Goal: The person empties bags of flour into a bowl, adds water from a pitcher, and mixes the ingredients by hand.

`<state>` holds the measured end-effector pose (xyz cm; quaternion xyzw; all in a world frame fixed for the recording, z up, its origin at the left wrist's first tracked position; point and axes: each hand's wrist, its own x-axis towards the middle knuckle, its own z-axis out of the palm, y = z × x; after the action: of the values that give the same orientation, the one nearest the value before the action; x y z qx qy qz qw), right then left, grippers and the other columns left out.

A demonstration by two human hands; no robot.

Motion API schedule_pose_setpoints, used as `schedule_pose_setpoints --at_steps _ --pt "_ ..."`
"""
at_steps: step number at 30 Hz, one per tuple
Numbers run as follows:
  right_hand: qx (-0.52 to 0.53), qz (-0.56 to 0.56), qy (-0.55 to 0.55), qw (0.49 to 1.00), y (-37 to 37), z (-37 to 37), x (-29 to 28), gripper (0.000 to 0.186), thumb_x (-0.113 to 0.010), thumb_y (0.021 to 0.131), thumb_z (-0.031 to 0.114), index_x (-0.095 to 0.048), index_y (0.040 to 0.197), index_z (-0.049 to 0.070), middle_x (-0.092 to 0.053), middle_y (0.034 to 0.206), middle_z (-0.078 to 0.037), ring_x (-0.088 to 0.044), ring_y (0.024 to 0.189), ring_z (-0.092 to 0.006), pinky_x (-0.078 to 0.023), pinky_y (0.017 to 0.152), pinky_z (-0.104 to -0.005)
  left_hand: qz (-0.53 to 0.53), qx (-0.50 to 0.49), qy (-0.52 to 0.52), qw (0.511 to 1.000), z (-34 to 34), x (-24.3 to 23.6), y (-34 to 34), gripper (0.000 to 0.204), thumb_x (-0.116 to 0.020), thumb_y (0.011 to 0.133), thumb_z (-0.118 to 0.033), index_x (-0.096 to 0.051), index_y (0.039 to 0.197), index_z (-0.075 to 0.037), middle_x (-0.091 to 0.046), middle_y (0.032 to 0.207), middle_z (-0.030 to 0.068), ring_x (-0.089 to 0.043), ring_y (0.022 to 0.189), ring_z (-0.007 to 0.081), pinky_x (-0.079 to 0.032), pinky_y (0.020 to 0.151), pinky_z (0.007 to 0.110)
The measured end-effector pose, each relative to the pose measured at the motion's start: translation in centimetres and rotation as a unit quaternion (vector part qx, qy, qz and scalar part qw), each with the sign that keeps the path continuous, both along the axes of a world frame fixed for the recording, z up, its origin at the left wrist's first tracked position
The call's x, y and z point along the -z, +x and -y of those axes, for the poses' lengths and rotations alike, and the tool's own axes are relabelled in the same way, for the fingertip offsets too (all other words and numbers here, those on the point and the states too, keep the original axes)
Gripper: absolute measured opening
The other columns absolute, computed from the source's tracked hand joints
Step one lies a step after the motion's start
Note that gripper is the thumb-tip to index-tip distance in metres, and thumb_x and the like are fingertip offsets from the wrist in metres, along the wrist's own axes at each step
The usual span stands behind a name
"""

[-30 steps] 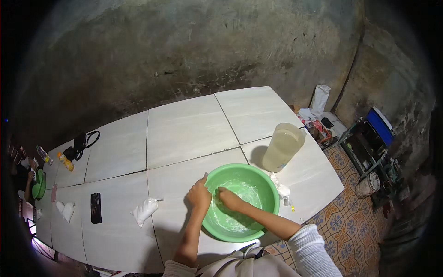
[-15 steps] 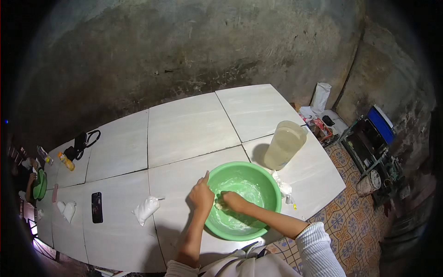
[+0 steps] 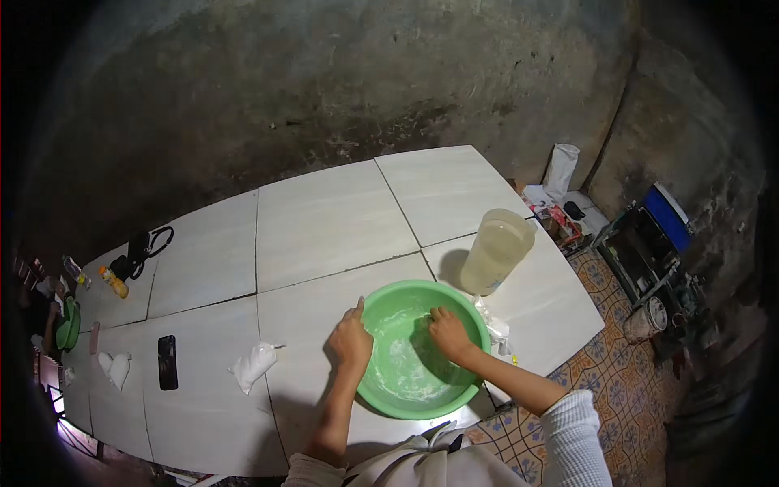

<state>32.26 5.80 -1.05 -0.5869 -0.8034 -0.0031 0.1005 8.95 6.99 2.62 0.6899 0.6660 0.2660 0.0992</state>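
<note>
I note the green bowl (image 3: 422, 349) near the front edge of the white tiled table (image 3: 324, 219); left hand (image 3: 351, 339) clasps its rim; right hand (image 3: 449, 331) presses inside, fingers curled on white mixture (image 3: 402, 357); plastic jug (image 3: 497, 252) just beside.

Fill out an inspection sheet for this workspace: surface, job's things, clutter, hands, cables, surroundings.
Surface: white tiled tabletop, dark grout lines.
Job's things: green basin holding whitish contents; translucent jug of cloudy liquid just behind it.
Clutter: black phone, small white bag, white heart-shaped item, small orange bottle, crumpled plastic beside the basin.
Hands: left hand grips the basin rim; right hand inside the basin, fingers down in the contents.
Cables: black looped strap or cord at the far left.
Surroundings: rough dark wall, patterned floor tiles, blue-topped box.
</note>
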Motion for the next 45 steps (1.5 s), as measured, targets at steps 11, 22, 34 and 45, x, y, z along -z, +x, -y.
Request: schedule_pose_setpoints --at_steps 11,22,34,45 --pt "-0.147 0.298 0.024 0.943 1.8 1.6 1.3 0.021 -0.056 0.083 0.022 -0.074 0.081 0.010 -0.063 0.115 -0.011 -0.055 0.107 -0.0234 -0.040 0.090 -0.0369 0.056 0.006 -0.008 0.998 -0.3 0.2 -0.1 0.053 -0.061 0.082 -0.001 -0.060 0.132 -0.019 -0.067 0.105 0.0093 -0.066 0.092 0.0327 -0.052 0.076 0.042" --pt "-0.075 0.179 -0.122 0.973 2.4 3.5 3.6 0.045 -0.055 0.088 0.021 -0.056 0.125 -0.005 -0.056 0.128 -0.026 -0.059 0.112 -0.0368 -0.041 0.090 -0.0565 0.061 -0.022 -0.023 0.998 -0.1 -0.6 0.2 0.052 -0.060 0.084 -0.001 -0.059 0.132 -0.020 -0.067 0.109 0.0089 -0.066 0.093 0.0322 -0.053 0.077 0.043" --pt "-0.217 0.125 -0.129 0.959 4.1 0.7 0.4 0.013 -0.059 0.080 0.013 -0.069 0.082 0.005 -0.068 0.078 -0.016 -0.068 0.076 -0.0344 -0.055 0.070 -0.0446 0.042 -0.007 -0.015 0.999 0.1 -1.0 0.5 0.055 -0.056 0.081 0.002 -0.058 0.133 -0.016 -0.066 0.109 0.0098 -0.066 0.092 0.0323 -0.053 0.078 0.042" --pt "-0.220 0.085 -0.228 0.945 4.9 4.3 -3.3 0.014 -0.059 0.079 0.012 -0.069 0.084 0.002 -0.068 0.086 -0.019 -0.068 0.089 -0.0371 -0.054 0.076 -0.0441 0.034 -0.016 -0.009 0.999 0.2 -0.3 0.5 0.052 -0.056 0.083 0.002 -0.059 0.132 -0.015 -0.066 0.107 0.0109 -0.065 0.092 0.0331 -0.052 0.079 0.043"
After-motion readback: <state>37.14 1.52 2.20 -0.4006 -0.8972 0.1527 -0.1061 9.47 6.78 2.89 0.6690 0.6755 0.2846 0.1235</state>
